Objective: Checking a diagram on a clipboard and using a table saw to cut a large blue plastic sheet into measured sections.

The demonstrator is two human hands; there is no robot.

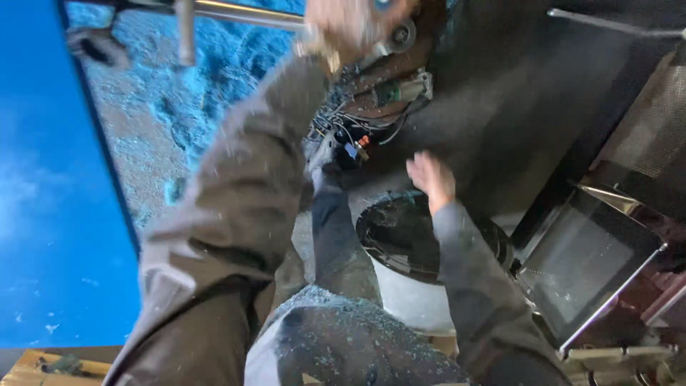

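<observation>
Inside round tub (pixel 400 236), perhaps dark liquid.

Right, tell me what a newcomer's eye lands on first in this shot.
The big bright blue panel fills the whole left side. Across the middle stretch two grey-sleeved arms: the left hand at the top edge, blurred, beside a silver metal bar, and the open right hand raised above a round black disc. Between the hands sits a tangle of dark wires with small red and blue parts.
</observation>
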